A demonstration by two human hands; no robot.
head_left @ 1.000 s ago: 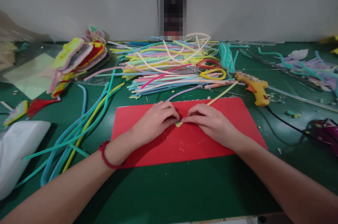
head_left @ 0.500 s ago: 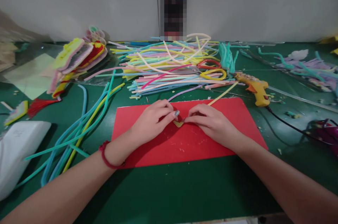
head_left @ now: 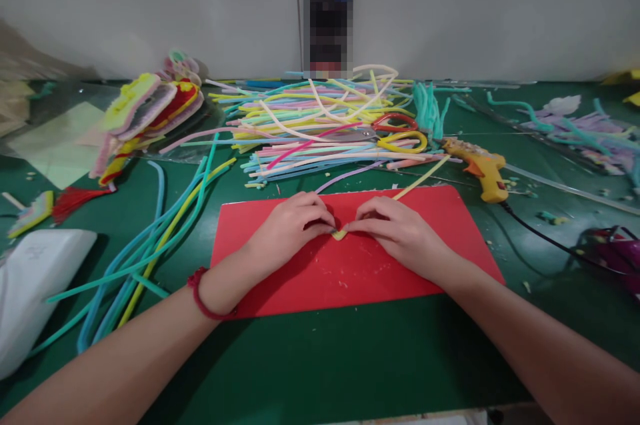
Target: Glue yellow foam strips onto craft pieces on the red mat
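My left hand (head_left: 293, 225) and my right hand (head_left: 395, 228) face each other above a red board (head_left: 320, 285). Between their fingertips is a yellow pipe cleaner (head_left: 340, 235), bent into a small V that points toward me. Each hand pinches one side of the bend, thumb against forefinger. A pale yellow length (head_left: 423, 178) runs out behind my right hand; whether it is the same pipe cleaner is hidden. Behind my left hand a lilac pipe cleaner (head_left: 345, 176) reaches the board's far edge.
A heap of coloured pipe cleaners (head_left: 310, 111) lies beyond the board, with scissors (head_left: 400, 135) on top. To the right rests a yellow glue gun (head_left: 483, 168) with its black cord. Loose blue and green stems (head_left: 165, 231) and a white device (head_left: 40, 291) are at left.
My left thumb has come down from above the fingers onto the bent pipe cleaner. The V now looks smaller between my fingertips; my right hand has barely moved.
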